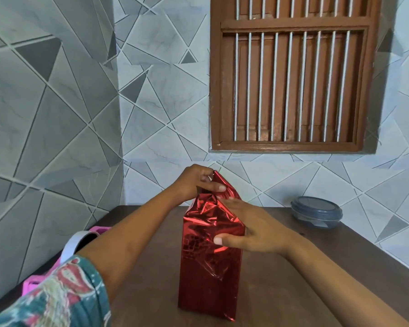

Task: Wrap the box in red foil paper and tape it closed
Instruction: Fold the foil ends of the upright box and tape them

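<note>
Shiny red foil paper (210,267) covers upright box sides — top end unfinished. Left hand (194,181) grip pinches top flap; right hand (253,230) flat, grip wide, pressing foil. Taping left — white tape roll (72,244) left of box.

The red foil paper (210,263) is glossy and creased. The worktop (281,291) looks like matt brown wood. The lidded tub (316,211) seems smooth plastic.

The walls (151,109) are covered with pale grey tiles crossed by white lines and darker triangles. A brown wooden window (291,74) with white bars is set above the dark brown worktop (281,291).
</note>
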A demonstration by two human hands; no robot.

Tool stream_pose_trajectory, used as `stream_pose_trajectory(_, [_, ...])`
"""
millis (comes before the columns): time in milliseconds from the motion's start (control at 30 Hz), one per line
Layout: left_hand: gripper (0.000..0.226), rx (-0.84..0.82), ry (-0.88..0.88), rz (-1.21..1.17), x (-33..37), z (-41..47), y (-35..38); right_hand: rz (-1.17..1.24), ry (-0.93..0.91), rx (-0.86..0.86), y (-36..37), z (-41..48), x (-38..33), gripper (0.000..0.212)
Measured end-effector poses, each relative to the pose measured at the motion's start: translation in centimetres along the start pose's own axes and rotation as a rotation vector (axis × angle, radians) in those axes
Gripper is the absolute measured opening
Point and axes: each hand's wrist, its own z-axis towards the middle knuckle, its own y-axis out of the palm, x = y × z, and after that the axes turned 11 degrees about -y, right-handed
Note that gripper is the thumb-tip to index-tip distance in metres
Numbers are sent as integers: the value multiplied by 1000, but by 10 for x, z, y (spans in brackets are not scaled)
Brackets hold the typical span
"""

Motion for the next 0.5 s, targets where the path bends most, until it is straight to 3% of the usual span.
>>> stream_pose_trajectory(67, [32, 44, -36, -14, 0, -5, -2, -19, 10, -24, 0, 1, 0, 77])
stream_pose_trajectory(167, [14, 245, -67, -201, 7, -19, -8, -51, 8, -56, 0, 1, 3, 79])
stream_pose_trajectory(267, [20, 400, -111, -354, 4, -49, -18, -67, 4, -59, -3, -1, 2, 82])
stream_pose_trajectory(400, [23, 152, -171, -315, -15, -96, -10, -27, -5, -50, -2, 5, -2, 79])
stream_pose_trajectory(500, [30, 154, -202, -401, -20, -104, -1, 24, 16, -49, -3, 10, -4, 65])
